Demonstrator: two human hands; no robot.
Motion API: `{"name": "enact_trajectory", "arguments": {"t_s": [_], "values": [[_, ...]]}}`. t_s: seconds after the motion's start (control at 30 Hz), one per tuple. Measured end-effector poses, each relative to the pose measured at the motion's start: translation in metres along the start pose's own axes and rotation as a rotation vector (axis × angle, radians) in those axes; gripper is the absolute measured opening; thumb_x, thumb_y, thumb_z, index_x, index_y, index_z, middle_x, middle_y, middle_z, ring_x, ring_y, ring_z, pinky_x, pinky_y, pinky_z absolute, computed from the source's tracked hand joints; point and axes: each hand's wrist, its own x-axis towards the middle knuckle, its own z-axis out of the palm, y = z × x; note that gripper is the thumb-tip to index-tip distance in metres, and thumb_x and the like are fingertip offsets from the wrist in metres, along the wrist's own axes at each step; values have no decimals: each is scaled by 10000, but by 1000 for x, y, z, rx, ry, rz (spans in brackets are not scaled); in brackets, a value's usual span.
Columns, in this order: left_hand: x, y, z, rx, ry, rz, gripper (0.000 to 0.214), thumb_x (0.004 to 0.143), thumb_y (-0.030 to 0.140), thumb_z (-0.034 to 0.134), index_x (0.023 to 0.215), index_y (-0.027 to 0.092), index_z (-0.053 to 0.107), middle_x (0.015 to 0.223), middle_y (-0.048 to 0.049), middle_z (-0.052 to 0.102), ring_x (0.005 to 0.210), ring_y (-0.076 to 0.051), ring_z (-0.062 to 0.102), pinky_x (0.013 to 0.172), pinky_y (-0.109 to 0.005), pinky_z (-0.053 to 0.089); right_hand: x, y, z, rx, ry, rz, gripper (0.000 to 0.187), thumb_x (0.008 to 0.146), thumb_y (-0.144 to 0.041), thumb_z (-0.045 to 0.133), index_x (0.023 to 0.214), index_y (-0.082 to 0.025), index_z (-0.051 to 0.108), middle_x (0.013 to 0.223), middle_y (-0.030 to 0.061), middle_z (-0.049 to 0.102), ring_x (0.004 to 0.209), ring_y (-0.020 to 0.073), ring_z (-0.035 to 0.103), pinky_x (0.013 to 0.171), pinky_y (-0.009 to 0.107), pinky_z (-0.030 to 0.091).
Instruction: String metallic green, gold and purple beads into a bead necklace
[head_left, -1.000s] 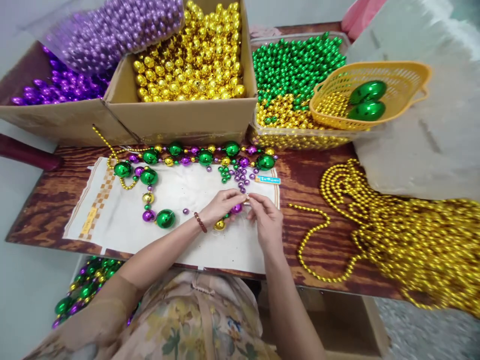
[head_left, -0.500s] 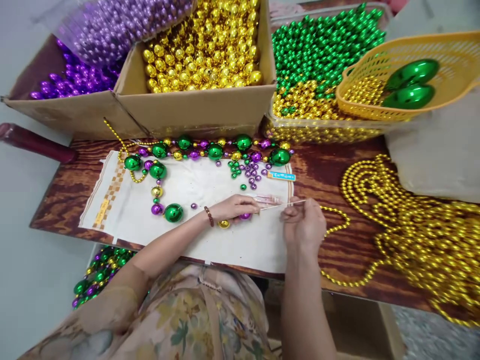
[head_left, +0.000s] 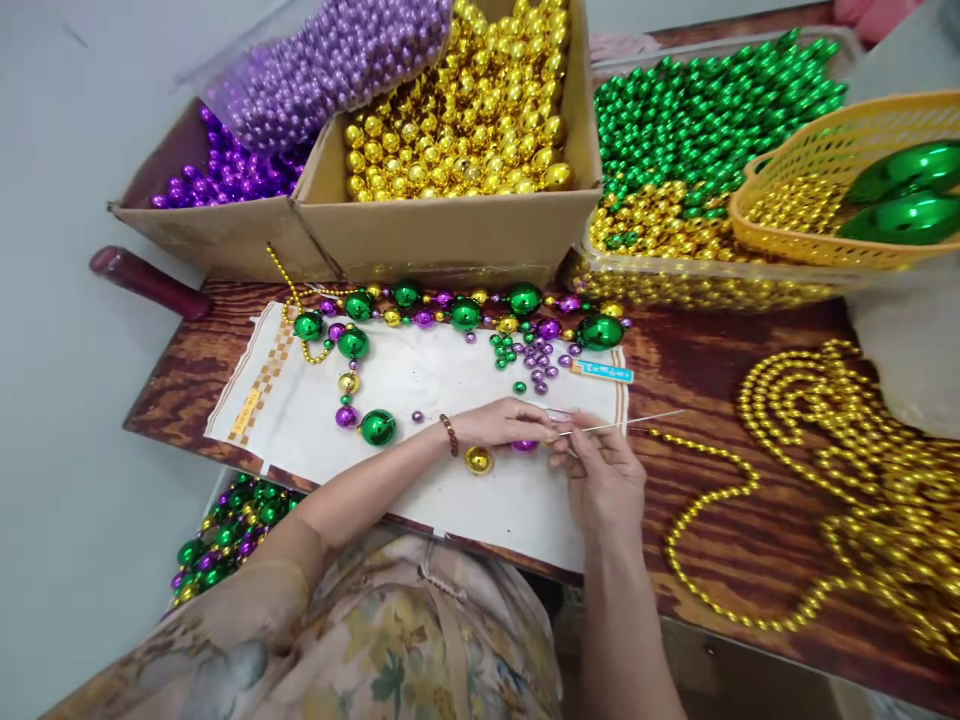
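My left hand (head_left: 504, 424) rests on the white cloth (head_left: 420, 400), fingers pinched around a purple bead (head_left: 523, 445), with a gold bead (head_left: 478, 460) just below it. Right beside it, my right hand (head_left: 600, 472) pinches a thin long needle (head_left: 634, 423) whose tip points right over the wood. A strand of green, purple and gold beads (head_left: 457, 310) curves along the cloth's far edge and down its left side to a big green bead (head_left: 377, 427). Small loose purple and green beads (head_left: 536, 358) lie above my hands.
Cardboard boxes of purple beads (head_left: 225, 180) and gold beads (head_left: 465, 110) stand at the back, beside a clear bin of green and gold beads (head_left: 675, 130). A yellow basket (head_left: 825, 170) holds two big green beads. Gold bead chains (head_left: 847, 460) pile at right. Finished strands (head_left: 225, 520) lie below the table's left edge.
My right hand drew the needle out to the right, then came back toward the left hand. The camera shifted, so everything sits further right in the picture.
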Motion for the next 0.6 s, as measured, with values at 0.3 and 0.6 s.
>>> {"name": "enact_trajectory", "arguments": {"t_s": [0.3, 0.6], "values": [[-20, 20, -5, 119, 54, -66, 219, 887, 354, 607, 896, 139, 648, 658, 45, 481, 582, -84, 461, 542, -200, 367, -2, -10, 2, 24, 8, -50, 418, 674, -485, 859, 874, -197, 630, 620, -40, 660, 467, 124, 627, 382, 190, 488], [-49, 42, -9, 873, 163, -57, 285, 945, 457, 552, 985, 222, 708, 926, -37, 701, 844, -190, 622, 678, -258, 377, -23, -78, -22, 11, 263, -264, 308, 554, -343, 895, 677, -203, 649, 465, -36, 492, 424, 84, 435, 335, 169, 309]]}}
